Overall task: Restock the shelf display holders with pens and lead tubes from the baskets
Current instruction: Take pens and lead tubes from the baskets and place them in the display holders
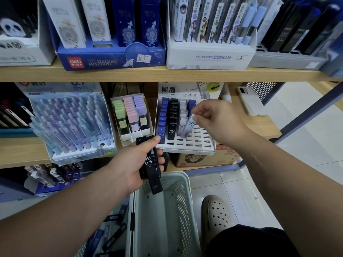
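A clear lead tube (189, 125) marked HB 0.5 stands tilted in the white display holder (185, 147), pinched near its top between the thumb and fingertips of the right hand (216, 118). The holder sits on the middle wooden shelf (22, 154) and is a sloped grid of slots. Its back rows hold a column of blue tubes (163, 117), a column of black tubes (173, 119) and a column of clear ones, while the front slots are open.

The left hand (137, 164) is lower and nearer, closed around a small bundle of black lead tubes (151, 164), also marked HB 0.5, with the thumb pressed across their upper ends. That hand hovers just in front of the holder's lower left corner and above a pale perforated basket (178, 201) on the floor. A second basket (111, 238) beside it, partly behind the left forearm, contains more dark tubes.

Left of the holder on the same shelf are a small rack of green, pink and purple cases (131, 115) and a tray of pastel pens (74, 121). A white phone (249, 101) lies at the shelf's right end. The upper shelf carries boxed stationery displays (209, 34). A beige perforated clog (216, 214) rests on the tiled floor.
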Motion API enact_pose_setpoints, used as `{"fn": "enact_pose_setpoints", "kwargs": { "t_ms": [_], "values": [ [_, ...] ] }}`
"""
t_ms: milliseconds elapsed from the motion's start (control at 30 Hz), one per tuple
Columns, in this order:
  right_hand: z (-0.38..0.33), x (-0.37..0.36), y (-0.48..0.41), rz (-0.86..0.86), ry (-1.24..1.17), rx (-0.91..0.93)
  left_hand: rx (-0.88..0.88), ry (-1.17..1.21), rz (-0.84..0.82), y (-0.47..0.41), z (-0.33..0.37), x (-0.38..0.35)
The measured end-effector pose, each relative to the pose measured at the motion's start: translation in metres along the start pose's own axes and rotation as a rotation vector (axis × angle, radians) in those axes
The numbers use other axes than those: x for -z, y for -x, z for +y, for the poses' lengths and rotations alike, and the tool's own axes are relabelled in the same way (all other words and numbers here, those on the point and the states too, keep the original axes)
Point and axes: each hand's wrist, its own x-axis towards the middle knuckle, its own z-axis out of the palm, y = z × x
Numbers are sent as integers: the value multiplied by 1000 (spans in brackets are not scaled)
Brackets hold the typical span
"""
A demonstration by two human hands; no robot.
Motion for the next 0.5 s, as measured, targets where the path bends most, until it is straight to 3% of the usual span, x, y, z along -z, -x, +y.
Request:
{"fn": "enact_pose_setpoints", "kwargs": {
  "t_ms": [500],
  "values": [
    [-4, -24, -1, -128, 219, 203, -26, 20, 27, -3, 1, 2]
  ]
}}
